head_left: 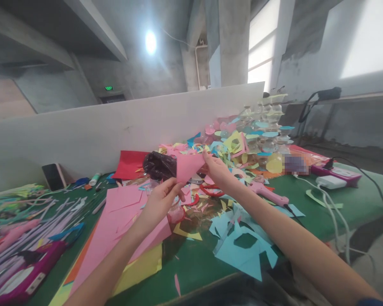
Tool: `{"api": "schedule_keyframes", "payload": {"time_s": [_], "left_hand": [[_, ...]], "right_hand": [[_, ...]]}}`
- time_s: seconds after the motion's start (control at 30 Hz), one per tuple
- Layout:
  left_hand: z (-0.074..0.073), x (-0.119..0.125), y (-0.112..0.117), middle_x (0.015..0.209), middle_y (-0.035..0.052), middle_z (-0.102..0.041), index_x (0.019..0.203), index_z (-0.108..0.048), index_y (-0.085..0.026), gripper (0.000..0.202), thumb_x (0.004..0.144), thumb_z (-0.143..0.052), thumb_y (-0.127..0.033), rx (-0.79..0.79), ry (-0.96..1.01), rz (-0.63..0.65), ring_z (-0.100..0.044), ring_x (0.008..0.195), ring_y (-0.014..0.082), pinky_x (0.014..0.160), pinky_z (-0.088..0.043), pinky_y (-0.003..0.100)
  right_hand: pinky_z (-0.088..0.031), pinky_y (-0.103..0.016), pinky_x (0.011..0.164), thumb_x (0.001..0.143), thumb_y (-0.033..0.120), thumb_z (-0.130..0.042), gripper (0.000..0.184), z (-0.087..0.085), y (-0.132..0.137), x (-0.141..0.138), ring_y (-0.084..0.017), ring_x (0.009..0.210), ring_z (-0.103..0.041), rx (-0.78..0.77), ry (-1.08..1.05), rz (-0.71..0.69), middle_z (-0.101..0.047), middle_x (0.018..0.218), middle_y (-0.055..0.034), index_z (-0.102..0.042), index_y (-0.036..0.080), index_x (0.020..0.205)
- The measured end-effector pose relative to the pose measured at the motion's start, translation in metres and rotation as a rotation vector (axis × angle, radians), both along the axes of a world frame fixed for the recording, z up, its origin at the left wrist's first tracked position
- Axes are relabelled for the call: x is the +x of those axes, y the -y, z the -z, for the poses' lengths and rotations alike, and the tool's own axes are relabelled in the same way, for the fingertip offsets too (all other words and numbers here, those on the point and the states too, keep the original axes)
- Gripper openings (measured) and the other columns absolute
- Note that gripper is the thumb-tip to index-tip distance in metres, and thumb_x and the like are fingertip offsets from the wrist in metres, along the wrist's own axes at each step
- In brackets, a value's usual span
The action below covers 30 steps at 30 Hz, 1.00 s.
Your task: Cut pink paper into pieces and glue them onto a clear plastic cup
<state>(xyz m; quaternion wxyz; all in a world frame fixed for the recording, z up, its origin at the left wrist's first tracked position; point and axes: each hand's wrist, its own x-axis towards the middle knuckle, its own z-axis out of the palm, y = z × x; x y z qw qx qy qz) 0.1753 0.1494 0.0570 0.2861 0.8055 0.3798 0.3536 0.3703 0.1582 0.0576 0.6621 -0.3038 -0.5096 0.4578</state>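
Observation:
A piece of pink paper [189, 165] is held up over the middle of the table, stretched between my two hands. My left hand [164, 193] is closed on its lower left edge, thumb and fingers pinched. At the upper right corner of the paper, my right hand [217, 171] pinches it between thumb and fingers. A crumpled black plastic bag [160, 165] shows right beside the paper's left edge; whether it touches the paper I cannot tell. Red-handled scissors [213, 190] lie partly hidden behind my right hand, among coloured paper scraps.
Pink sheets [121, 208] lie to the left, cut blue paper [239, 255] to the right. A pink glue gun [270, 192] rests beyond my right forearm. Stacked clear plastic cups [271, 123], a purple power strip [341, 173] and a leaning phone [53, 177] stand farther out.

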Motion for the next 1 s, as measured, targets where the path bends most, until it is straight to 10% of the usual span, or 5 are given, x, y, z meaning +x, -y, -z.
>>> {"api": "schedule_keyframes", "payload": {"time_s": [0.23,0.5,0.77,1.0], "left_hand": [[0.001,0.0,0.001,0.088,0.0014,-0.063,0.098,-0.055,-0.02,0.03,0.087,-0.05,-0.048,0.03,0.143,-0.01,-0.056,0.077,0.0143,0.066,-0.041,0.024],[-0.003,-0.002,-0.006,0.06,-0.0067,-0.045,0.088,-0.058,-0.019,0.032,0.077,-0.063,-0.049,-0.103,0.315,-0.095,-0.043,0.052,0.0087,0.051,-0.037,0.02],[0.002,-0.011,-0.017,0.069,-0.0039,-0.055,0.091,-0.058,-0.018,0.034,0.075,-0.067,-0.046,-0.192,0.535,-0.107,-0.05,0.058,0.0087,0.053,-0.04,0.019],[0.002,-0.01,-0.015,0.073,-0.0032,-0.056,0.091,-0.059,-0.018,0.031,0.078,-0.065,-0.046,-0.222,0.534,-0.081,-0.051,0.061,0.009,0.057,-0.042,0.019]], "right_hand": [[-0.05,-0.032,0.074,0.073,0.071,-0.056,0.055,0.005,-0.003,-0.001,-0.018,0.07,-0.062,-0.026,0.068,0.03,-0.064,0.067,-0.0047,-0.06,0.018,0.061],[-0.035,-0.026,0.051,0.082,0.071,-0.042,0.058,0.011,0.006,-0.013,-0.01,0.048,-0.039,0.017,0.451,0.1,-0.038,0.05,0.0041,-0.046,0.019,0.056],[-0.045,-0.026,0.064,0.094,0.041,-0.047,0.04,0.02,0.003,-0.006,-0.012,0.07,-0.057,0.36,0.667,0.319,-0.062,0.1,-0.0042,-0.043,0.024,0.13],[-0.051,-0.029,0.073,0.094,0.033,-0.052,0.047,0.029,-0.001,-0.004,-0.013,0.075,-0.06,0.64,0.939,0.302,-0.061,0.115,-0.0048,-0.042,0.034,0.14]]}}
